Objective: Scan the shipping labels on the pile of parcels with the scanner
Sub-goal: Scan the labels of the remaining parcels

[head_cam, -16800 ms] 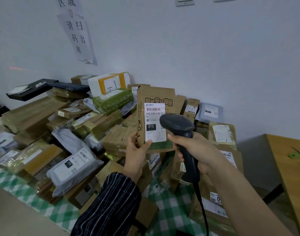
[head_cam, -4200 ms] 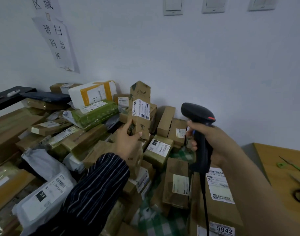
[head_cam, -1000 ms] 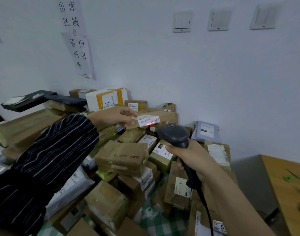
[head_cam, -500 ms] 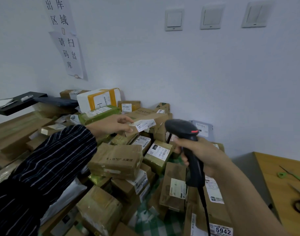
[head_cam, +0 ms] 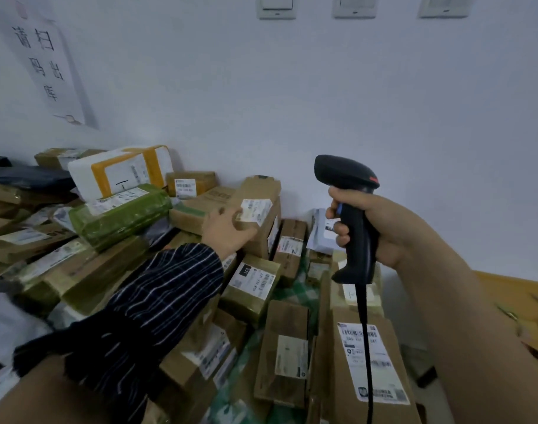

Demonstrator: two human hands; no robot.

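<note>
A paper sign (head_cam: pixel 44 65) hangs on the pale wall (head_cam: pixel 292 102) at left, above a pile of parcels (head_cam: pixel 78 270) heaped against it on a green checked cloth (head_cam: pixel 295 290). The left hand (head_cam: pixel 228 231), in a striped sleeve (head_cam: pixel 157 301), reaches into the pile, fingers curled on a brown box (head_cam: pixel 261 191) at its label (head_cam: pixel 255 211). Three switches (head_cam: pixel 277 7) sit high on the wall. The right hand (head_cam: pixel 381 228) grips the scanner (head_cam: pixel 353 215) upright, clear of the pile, its cord (head_cam: pixel 364 316) hanging. A wooden tabletop (head_cam: pixel 518 301) edges in at far right.
</note>
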